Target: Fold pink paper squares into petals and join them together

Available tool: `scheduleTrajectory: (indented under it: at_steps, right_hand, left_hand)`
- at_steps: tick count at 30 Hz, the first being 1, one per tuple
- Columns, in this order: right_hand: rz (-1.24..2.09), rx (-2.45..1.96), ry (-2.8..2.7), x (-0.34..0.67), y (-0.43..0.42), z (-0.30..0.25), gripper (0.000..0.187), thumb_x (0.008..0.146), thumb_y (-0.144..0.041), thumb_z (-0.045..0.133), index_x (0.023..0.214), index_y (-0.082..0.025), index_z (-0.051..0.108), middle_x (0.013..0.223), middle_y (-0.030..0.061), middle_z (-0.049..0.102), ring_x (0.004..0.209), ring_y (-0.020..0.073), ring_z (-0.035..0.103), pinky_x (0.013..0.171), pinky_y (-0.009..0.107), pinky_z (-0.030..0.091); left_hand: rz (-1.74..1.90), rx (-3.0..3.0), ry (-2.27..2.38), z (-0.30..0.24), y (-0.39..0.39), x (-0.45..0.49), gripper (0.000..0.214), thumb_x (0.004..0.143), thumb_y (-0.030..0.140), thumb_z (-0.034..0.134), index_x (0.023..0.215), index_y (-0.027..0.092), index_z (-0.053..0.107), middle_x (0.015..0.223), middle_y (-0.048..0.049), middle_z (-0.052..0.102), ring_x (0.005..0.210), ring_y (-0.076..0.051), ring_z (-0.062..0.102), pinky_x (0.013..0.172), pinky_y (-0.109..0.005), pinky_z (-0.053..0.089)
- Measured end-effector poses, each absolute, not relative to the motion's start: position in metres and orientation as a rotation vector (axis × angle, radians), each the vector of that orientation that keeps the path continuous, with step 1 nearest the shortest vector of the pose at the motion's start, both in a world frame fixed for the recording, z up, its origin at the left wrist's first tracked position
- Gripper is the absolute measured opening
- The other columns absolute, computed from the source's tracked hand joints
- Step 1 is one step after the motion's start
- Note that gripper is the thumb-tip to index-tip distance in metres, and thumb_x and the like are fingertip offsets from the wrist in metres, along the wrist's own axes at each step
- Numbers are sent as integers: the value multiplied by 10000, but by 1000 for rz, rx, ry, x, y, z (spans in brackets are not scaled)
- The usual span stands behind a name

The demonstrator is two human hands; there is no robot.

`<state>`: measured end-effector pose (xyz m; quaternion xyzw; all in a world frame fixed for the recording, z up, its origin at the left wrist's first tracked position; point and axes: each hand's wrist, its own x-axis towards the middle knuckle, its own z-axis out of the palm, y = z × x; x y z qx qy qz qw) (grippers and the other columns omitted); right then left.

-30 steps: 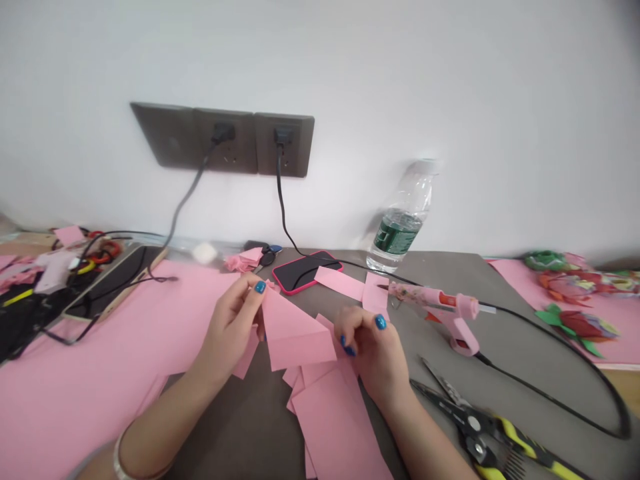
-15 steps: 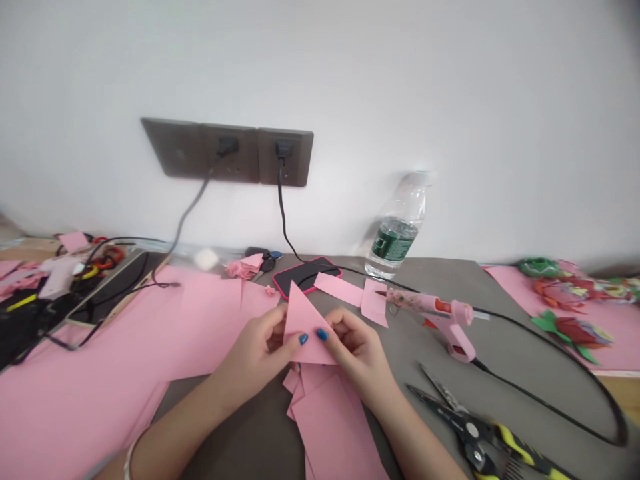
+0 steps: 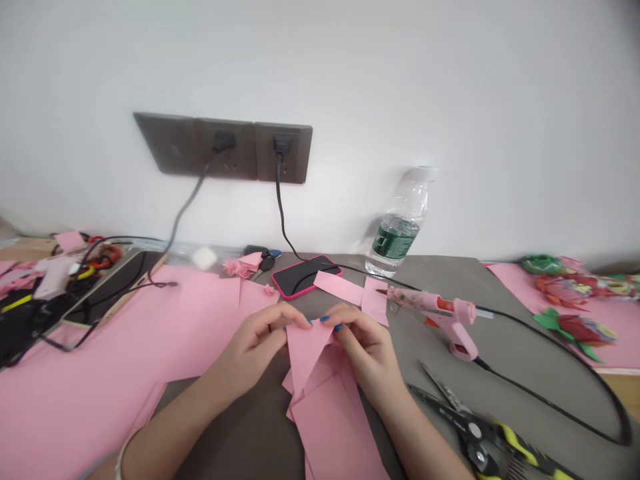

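Observation:
Between my two hands is a folded pink paper triangle point(image 3: 306, 348), its point hanging downward and its straight edge at the top. My left hand point(image 3: 260, 343) pinches the upper left corner with thumb and forefinger. On the other side, my right hand point(image 3: 367, 347) grips the upper right corner, blue nails at the edge. Beneath the triangle lies a loose pile of cut pink paper pieces point(image 3: 335, 427), which the hands partly cover. The back of the triangle is hidden.
To the right rest a pink glue gun point(image 3: 440, 310) with its black cord and yellow-handled scissors point(image 3: 470, 427). A water bottle point(image 3: 397, 230) leans by the wall, near a phone point(image 3: 303, 275). Large pink sheets point(image 3: 100, 380) spread leftward; paper flowers point(image 3: 583, 330) lie far right.
The triangle has turned over from point up to point down. Both hands have shifted their fingers to its top edge and come closer together.

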<state>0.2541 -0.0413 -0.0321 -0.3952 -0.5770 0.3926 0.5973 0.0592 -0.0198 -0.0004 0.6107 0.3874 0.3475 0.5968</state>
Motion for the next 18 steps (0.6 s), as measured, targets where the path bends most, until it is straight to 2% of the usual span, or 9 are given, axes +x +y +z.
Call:
scheduleTrajectory:
  at_steps: [2, 5, 7, 12, 16, 18]
  right_hand:
    - [874, -890, -1372, 254, -42, -30, 222, 951, -195, 535, 835, -211, 724, 814, 57, 669, 704, 167, 611, 587, 254, 484]
    - [812, -888, -1454, 252, -45, -25, 255, 943, -125, 500, 845, -210, 720, 826, 58, 663, 721, 172, 614, 602, 265, 483]
    - [814, -883, -1490, 252, -47, -24, 253, 957, -148, 493, 867, -210, 721, 838, 62, 660, 734, 180, 618, 613, 276, 490]
    - [963, -931, -1323, 252, -45, -30, 145, 951, -303, 604, 1048, -239, 691, 865, 37, 670, 684, 162, 617, 619, 270, 512]
    - [1040, -961, -1274, 252, -42, -36, 144, 908, -320, 680, 835, -196, 692, 767, 31, 645, 680, 155, 595, 610, 248, 480]
    - [1046, -945, -1282, 252, -42, -35, 174, 919, -320, 666, 800, -193, 681, 751, 30, 632, 687, 156, 581, 612, 248, 462]
  left_hand:
    - [832, 1440, 881, -2, -20, 58, 261, 896, 186, 443, 886, 207, 703, 976, -55, 689, 920, -203, 658, 746, -276, 531]
    - [796, 1445, 950, -5, -19, 58, 155, 913, 293, 555, 970, 211, 673, 785, -17, 672, 727, -172, 618, 611, -238, 483]
    - [749, 1453, 1009, -7, -18, 59, 162, 889, 331, 646, 988, 204, 655, 703, 10, 657, 646, -149, 582, 573, -221, 440]
    - [743, 1469, 997, -7, -17, 61, 129, 915, 283, 615, 864, 181, 674, 802, -16, 709, 733, -152, 635, 655, -231, 467]
    - [752, 1480, 994, -7, -19, 62, 120, 906, 242, 598, 826, 173, 654, 767, 0, 677, 701, -131, 603, 623, -208, 442]
    - [723, 1492, 991, -7, -20, 62, 133, 900, 238, 595, 786, 171, 603, 670, 32, 611, 618, -109, 533, 568, -194, 391]
